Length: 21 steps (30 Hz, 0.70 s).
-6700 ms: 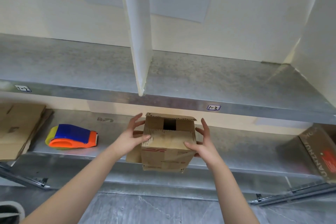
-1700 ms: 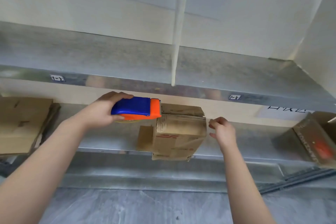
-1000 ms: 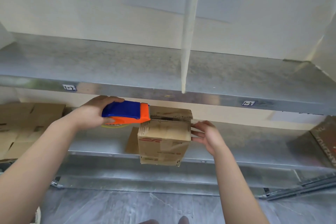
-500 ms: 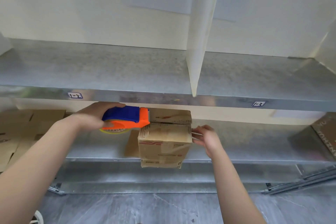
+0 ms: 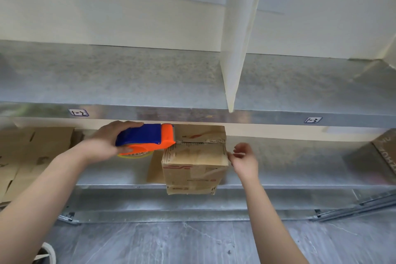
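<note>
Head view: cardboard box (image 5: 194,157), flaps closed, is set at the front edge of the lower shelf (image 5: 289,163), slightly overhanging it. Tape dispenser (image 5: 145,138) is gripped from above by the left hand (image 5: 107,141), its orange nose laid against the left end of the box's top seam. Right hand (image 5: 244,159) is held at the box's upper right edge, fingers curled; whether anything is pinched cannot be told.

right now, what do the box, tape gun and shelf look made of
Box: corrugated cardboard, matte brown; fluted edges show along the top flaps.
Tape gun: hard plastic, glossy blue and orange, smooth moulded shell.
Shelf: probably galvanised steel, dull grey with a mottled, spangled sheen.
</note>
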{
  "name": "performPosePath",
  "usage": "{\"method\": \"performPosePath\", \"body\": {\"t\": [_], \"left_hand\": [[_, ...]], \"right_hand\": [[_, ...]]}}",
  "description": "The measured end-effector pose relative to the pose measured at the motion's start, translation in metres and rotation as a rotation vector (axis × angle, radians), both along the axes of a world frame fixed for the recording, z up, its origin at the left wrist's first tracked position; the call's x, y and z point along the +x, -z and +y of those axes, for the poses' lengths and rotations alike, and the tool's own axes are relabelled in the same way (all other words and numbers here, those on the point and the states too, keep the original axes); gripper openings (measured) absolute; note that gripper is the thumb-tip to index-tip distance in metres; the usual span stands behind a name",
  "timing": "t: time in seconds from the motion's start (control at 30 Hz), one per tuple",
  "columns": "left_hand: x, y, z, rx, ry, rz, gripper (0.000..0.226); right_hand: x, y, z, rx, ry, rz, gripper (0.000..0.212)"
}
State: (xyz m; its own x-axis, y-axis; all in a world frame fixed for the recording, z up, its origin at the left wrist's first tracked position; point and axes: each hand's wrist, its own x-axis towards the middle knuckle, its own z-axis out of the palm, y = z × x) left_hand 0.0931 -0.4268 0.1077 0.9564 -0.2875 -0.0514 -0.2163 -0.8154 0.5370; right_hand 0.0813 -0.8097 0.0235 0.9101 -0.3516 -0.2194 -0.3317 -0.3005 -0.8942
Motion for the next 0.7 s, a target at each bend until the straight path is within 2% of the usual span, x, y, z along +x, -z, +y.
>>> {"method": "performPosePath", "body": {"t": [0.07,0.13,0.2,0.3,0.37,0.43,0.53,0.7], "left_hand": [[-0.001,-0.001,-0.003,-0.02,-0.007,-0.001,0.094],[-0.002,0.0,-0.004,-0.034,-0.008,0.0,0.085],[-0.003,0.001,-0.004,-0.034,-0.009,0.012,0.081],[-0.002,0.002,-0.005,-0.023,-0.013,-0.007,0.096],[-0.002,0.001,-0.007,-0.026,-0.009,-0.024,0.099],[-0.004,-0.001,-0.011,-0.021,-0.004,-0.039,0.101],[-0.006,-0.003,-0.009,0.015,0.002,-0.064,0.099],[0.003,-0.017,-0.001,0.075,0.037,0.024,0.071]], "right_hand": [[-0.007,0.001,-0.001,-0.152,-0.107,-0.14,0.027],[-0.012,-0.002,0.001,-0.04,-0.206,-0.162,0.044],[-0.014,-0.006,-0.001,0.122,-0.306,-0.106,0.065],[-0.015,-0.013,-0.013,0.094,-0.563,0.025,0.092],[-0.013,-0.021,-0.016,0.075,-0.651,0.099,0.105],[-0.008,-0.027,-0.009,0.024,-0.65,0.077,0.109],[-0.003,-0.031,0.004,-0.233,-0.645,0.029,0.1],[0.0,-0.031,0.0,-0.283,-0.651,0.05,0.102]]}}
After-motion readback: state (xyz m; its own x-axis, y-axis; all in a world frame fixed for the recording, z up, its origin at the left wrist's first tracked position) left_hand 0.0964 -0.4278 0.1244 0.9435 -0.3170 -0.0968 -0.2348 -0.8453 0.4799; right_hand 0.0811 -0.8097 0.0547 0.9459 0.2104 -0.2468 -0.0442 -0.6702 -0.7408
